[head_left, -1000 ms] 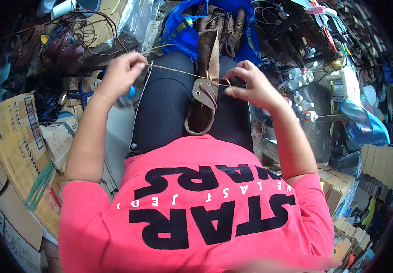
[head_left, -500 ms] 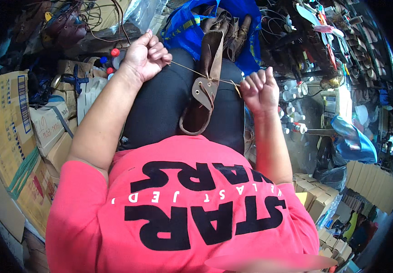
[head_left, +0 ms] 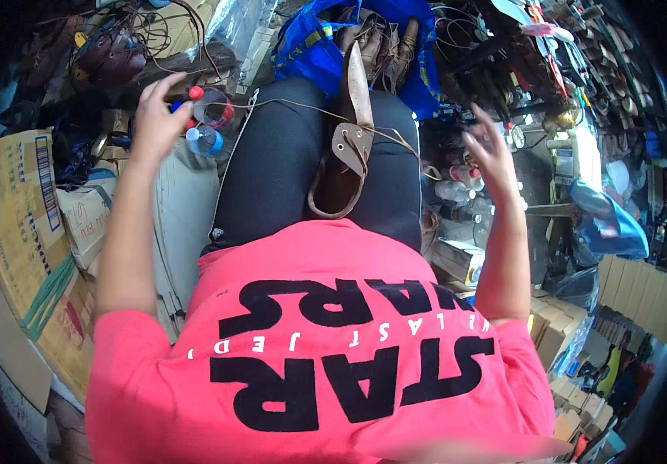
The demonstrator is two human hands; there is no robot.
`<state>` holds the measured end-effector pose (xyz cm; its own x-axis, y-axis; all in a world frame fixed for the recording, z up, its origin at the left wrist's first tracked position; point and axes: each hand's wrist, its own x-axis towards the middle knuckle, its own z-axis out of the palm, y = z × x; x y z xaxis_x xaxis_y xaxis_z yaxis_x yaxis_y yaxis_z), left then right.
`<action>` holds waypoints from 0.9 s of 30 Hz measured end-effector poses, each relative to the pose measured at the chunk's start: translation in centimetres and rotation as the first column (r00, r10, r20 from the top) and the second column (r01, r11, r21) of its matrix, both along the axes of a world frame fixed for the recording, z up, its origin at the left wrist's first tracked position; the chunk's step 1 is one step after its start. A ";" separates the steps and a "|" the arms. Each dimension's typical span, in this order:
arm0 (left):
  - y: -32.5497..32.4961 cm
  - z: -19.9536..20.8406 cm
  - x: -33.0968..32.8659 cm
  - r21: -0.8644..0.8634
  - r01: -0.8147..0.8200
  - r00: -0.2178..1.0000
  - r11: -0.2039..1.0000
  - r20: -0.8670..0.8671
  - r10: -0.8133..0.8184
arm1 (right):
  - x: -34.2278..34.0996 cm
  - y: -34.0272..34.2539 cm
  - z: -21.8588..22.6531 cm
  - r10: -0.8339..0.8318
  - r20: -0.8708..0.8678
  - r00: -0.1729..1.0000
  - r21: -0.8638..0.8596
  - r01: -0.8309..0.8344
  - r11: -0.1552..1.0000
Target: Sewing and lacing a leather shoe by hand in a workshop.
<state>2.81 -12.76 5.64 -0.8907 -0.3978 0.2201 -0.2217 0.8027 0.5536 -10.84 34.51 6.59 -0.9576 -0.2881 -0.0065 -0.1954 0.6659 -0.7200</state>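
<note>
A brown leather shoe upper point(head_left: 353, 148) with metal eyelets rests between my thighs. Thin tan thread point(head_left: 291, 102) passes through it, one length running left over my thigh and the other lying loosely to the right. My left hand point(head_left: 161, 122) is out past my left thigh, fingers apart, close to the thread's left length; whether the thread touches it cannot be made out. Off to the right, my right hand point(head_left: 493, 147) is raised with spread, slightly blurred fingers, and nothing shows in it.
A blue bag point(head_left: 302, 50) holding brown leather shoe pieces stands beyond my knees. Plastic bottles point(head_left: 204, 141) are by my left hand, with more bottles below my right. Cardboard boxes point(head_left: 20, 209) line the left side. Cluttered shelves point(head_left: 612, 69) fill the far right.
Both hands have moved outward from the shoe upper, and their closed fingers have opened. The thread, pulled taut before, now hangs slacker on the right. The bottles by my left hand are more exposed.
</note>
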 end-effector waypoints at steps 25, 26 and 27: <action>19.7 -2.2 1.9 0.016 0.724 0.689 0.689 0.022 -0.724 | 2.3 -5.8 2.3 0.308 0.611 0.729 -0.161 -0.267 0.950; 19.7 -2.2 1.9 -0.017 0.708 0.706 0.706 0.022 -0.708 | 2.2 -6.2 2.3 0.342 0.569 0.748 -0.184 -0.290 0.939; 19.7 -2.2 1.9 -0.032 0.693 0.720 0.720 0.076 -0.689 | 1.9 -6.6 2.2 0.306 0.581 0.754 -0.138 -0.279 0.950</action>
